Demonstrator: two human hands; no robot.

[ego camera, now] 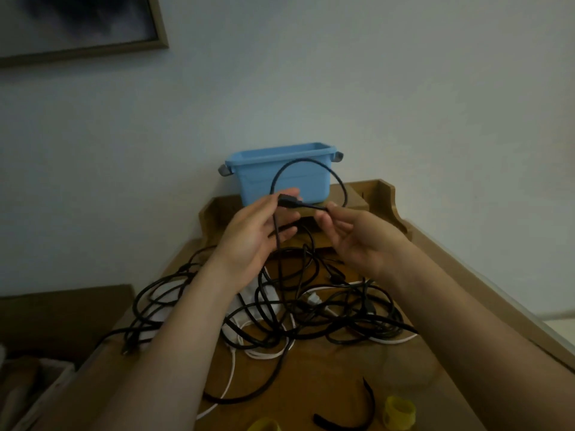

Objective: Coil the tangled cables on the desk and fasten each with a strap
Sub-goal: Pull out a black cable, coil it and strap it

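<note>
L hand (pixel 258 231) pinching black cable (pixel 289 202) at plug, R hand (pixel 357 237) pinching it just beside; held span running L-R, slack dropping to tangle (pixel 280 303) mid-desk (pixel 311 384).

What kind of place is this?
Probably a home study or bedroom: a wooden desk against a plain wall, a framed picture on that wall, and a blue bin on the desk.

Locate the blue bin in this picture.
In the head view, the blue bin stands centre, at the far end of the desk against the wall, behind the left hand and right hand pinching a black cable.
</note>
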